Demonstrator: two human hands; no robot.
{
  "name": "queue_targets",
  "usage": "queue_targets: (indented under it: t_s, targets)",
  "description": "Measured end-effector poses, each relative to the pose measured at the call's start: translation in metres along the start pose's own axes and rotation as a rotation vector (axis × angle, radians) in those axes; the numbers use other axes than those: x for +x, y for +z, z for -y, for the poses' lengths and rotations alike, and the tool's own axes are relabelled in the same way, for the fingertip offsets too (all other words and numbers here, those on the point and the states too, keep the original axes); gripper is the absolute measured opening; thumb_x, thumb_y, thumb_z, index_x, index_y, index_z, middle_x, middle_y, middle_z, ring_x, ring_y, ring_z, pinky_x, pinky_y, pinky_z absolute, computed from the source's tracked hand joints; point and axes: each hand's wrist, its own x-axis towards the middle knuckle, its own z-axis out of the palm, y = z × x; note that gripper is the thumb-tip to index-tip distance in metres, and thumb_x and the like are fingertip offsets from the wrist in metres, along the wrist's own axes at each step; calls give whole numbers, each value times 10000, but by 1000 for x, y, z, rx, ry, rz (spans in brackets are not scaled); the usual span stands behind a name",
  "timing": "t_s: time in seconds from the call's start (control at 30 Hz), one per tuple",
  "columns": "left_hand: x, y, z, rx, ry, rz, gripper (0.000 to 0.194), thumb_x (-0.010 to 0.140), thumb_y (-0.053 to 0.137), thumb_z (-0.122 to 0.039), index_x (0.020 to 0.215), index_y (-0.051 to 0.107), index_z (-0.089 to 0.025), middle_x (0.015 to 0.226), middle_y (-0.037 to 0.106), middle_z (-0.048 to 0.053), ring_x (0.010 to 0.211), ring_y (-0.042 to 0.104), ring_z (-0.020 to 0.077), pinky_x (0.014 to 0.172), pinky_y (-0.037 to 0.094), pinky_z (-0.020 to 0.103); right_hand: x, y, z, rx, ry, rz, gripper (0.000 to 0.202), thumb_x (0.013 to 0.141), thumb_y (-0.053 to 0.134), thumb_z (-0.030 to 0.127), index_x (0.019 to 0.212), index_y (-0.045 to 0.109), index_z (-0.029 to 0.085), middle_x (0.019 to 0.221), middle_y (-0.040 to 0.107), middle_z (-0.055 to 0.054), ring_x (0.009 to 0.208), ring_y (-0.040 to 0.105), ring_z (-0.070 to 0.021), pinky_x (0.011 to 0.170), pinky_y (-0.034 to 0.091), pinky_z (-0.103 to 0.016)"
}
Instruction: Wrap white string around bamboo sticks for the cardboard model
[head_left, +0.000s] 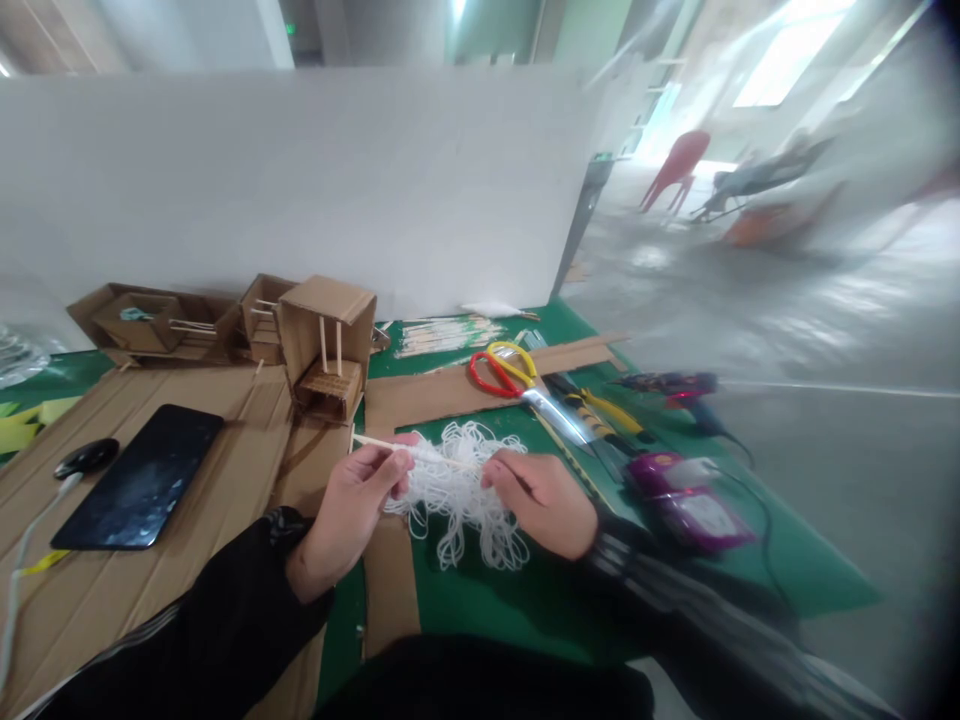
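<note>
Between my two hands a thin wooden stick (370, 441) lies nearly level, with some white string wound round its middle. My left hand (358, 502) pinches the stick near the wound part, thumb on top. At the stick's right end, my right hand (541, 500) is closed, fingers curled in; whether it grips the stick, the string or both cannot be made out. Beneath and behind both hands a loose tangled heap of white string (480, 530) spreads over the green tabletop (517, 610).
Cardboard boxes with sticks (330, 300) stand at the back left. A black phone (139, 477) and mouse (86, 458) lie on cardboard at left. Scissors (559, 415), pliers (619, 412), a glue gun (675, 388) and a purple device (686, 500) lie at right. Behind rises a white partition (300, 180).
</note>
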Motion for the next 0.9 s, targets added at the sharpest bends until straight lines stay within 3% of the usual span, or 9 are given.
queue_targets:
  t_s: [0.17, 0.27, 0.37, 0.43, 0.57, 0.67, 0.8, 0.9]
  targets:
    - [0, 0, -1, -11, -2, -13, 274, 750, 705, -361, 883, 693, -122, 635, 557, -9, 547, 426, 71, 513, 346, 201, 0, 0, 0, 3, 88, -67, 183, 887, 531, 369, 854, 526, 189, 717, 591, -4, 561, 517, -120, 509, 389, -235]
    - [0, 0, -1, -26, -3, -7, 262, 754, 704, -353, 876, 692, -121, 654, 561, -5, 545, 425, 68, 511, 340, 202, -1, 0, -1, 26, 73, -25, 204, 917, 476, 375, 941, 548, 185, 710, 589, 0, 537, 510, -116, 502, 388, -237]
    - [0, 1, -1, -23, 5, -1, 234, 757, 703, -349, 742, 673, -117, 651, 560, -2, 554, 431, 69, 529, 353, 204, -1, -1, 0, -8, 37, 3, 347, 975, 336, 341, 781, 578, 185, 608, 562, 3, 536, 518, -120, 544, 393, -250]
    - [0, 1, -1, -31, 1, 3, 226, 758, 704, -347, 751, 678, -122, 638, 554, -8, 559, 432, 69, 541, 360, 202, -1, -1, 0, -37, 43, -7, 353, 968, 359, 353, 725, 553, 186, 606, 562, -1, 543, 517, -123, 542, 386, -252]
    - [0, 0, 0, -41, -11, -5, 275, 757, 710, -341, 943, 699, -140, 634, 550, -15, 565, 430, 72, 539, 357, 198, -1, 0, 0, -12, 107, -36, 215, 901, 506, 401, 912, 521, 187, 728, 590, -4, 535, 506, -115, 488, 369, -239]
    - [1, -1, 1, -29, -7, -8, 274, 756, 710, -347, 926, 700, -132, 636, 553, -9, 567, 436, 75, 536, 358, 201, 0, 0, -1, -14, 95, 29, 243, 923, 468, 394, 1021, 539, 184, 704, 583, 9, 501, 494, -109, 484, 365, -240]
    - [1, -1, 1, -25, 0, 6, 243, 770, 698, -351, 859, 696, -125, 647, 554, -6, 556, 428, 67, 519, 341, 200, 0, 0, -1, -39, 37, 44, 308, 968, 368, 331, 798, 580, 187, 622, 570, 6, 550, 526, -120, 552, 387, -246]
    - [1, 0, 1, -23, 1, 2, 236, 766, 699, -350, 823, 691, -120, 664, 563, -1, 555, 430, 68, 516, 340, 205, 0, 0, 0, -18, 67, 0, 206, 934, 456, 353, 848, 546, 190, 694, 603, -2, 591, 545, -126, 554, 401, -240]
